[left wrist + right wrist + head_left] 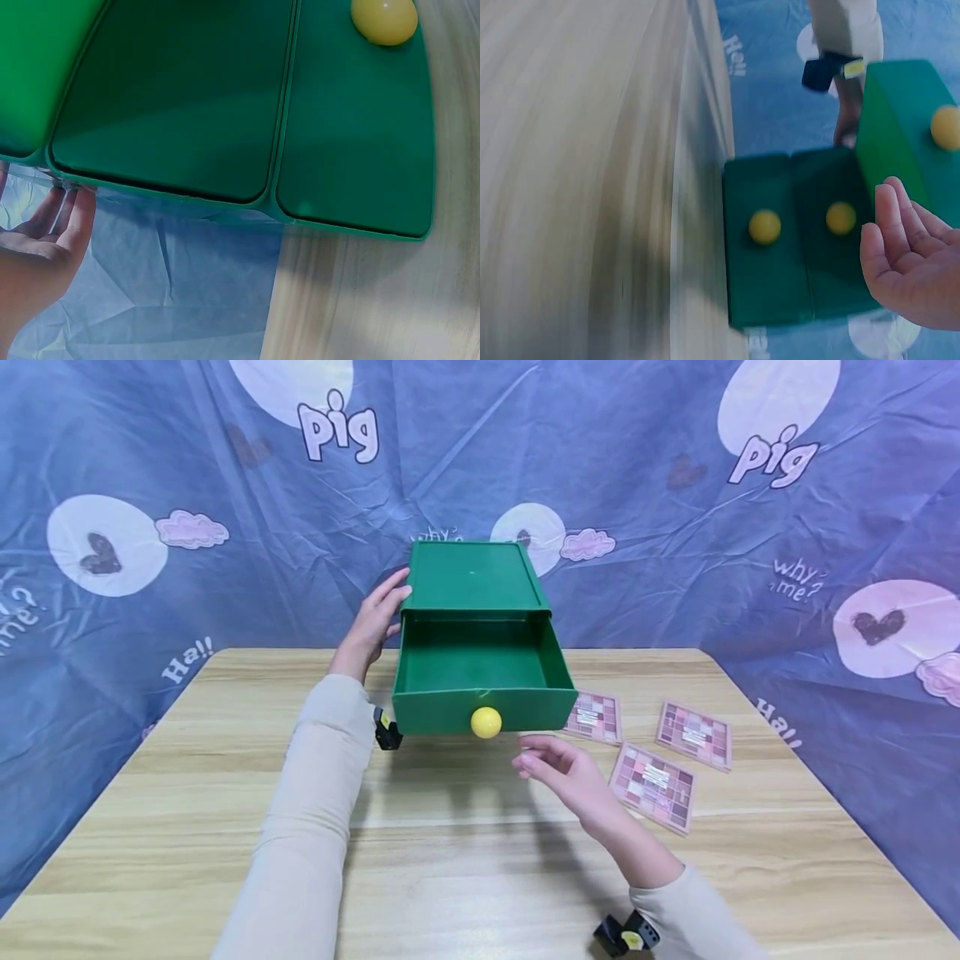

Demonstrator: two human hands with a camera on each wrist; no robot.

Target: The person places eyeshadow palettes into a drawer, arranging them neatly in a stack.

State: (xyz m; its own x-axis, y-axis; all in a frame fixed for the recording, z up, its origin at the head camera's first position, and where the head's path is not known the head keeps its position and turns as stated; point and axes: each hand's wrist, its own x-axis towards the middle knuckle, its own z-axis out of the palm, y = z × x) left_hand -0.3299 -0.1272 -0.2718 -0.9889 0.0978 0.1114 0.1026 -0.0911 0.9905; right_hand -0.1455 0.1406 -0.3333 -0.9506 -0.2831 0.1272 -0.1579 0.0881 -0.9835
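A green drawer cabinet (474,577) stands toward the back of the table, its top drawer (435,713) pulled out with bare floor showing inside. A yellow round knob (486,722) is on that drawer's front. Two lower drawers (761,289), each with its own yellow knob, sit closed in the right wrist view. My left hand (372,620) rests its fingers against the cabinet's left side near the top. Just right of and below the top knob, my right hand (570,774) hovers with loosely bent fingers and nothing in them.
Three pink makeup palettes with lids lie on the wooden table (225,793) right of the cabinet: one partly behind the drawer (596,718), one nearer (654,787), one farther right (694,735). A blue printed cloth (262,527) hangs behind the table.
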